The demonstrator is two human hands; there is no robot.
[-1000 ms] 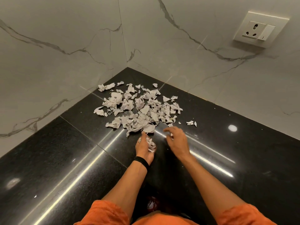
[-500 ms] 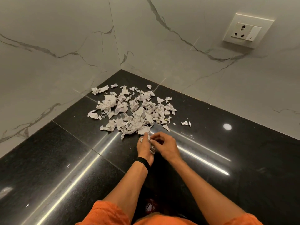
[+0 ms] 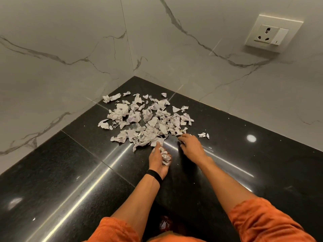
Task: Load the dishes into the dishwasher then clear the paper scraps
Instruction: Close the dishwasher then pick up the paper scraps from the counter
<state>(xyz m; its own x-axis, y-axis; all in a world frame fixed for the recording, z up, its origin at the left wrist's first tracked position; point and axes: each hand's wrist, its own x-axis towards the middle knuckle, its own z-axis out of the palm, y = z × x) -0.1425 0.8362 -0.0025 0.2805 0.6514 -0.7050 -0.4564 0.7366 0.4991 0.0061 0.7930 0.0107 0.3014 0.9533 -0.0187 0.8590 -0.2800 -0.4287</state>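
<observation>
Left grip [image 3: 156, 160] holds a paper wad [image 3: 165, 157]; right grip [image 3: 191, 146], state unclear, is back at the pile [image 3: 148, 119].

Both forearms reach forward from orange sleeves [image 3: 258, 219] and are bare down to the hands. Left hand [image 3: 158, 160]: palm turned inward, thumb side up, fingers curled round a wad of paper scraps [image 3: 165, 157], with a black band [image 3: 154, 175] at the wrist. Right hand [image 3: 191, 145]: palm down, further forward and apart from the left, fingers [image 3: 185, 136] stretched out, lightly spread.
</observation>
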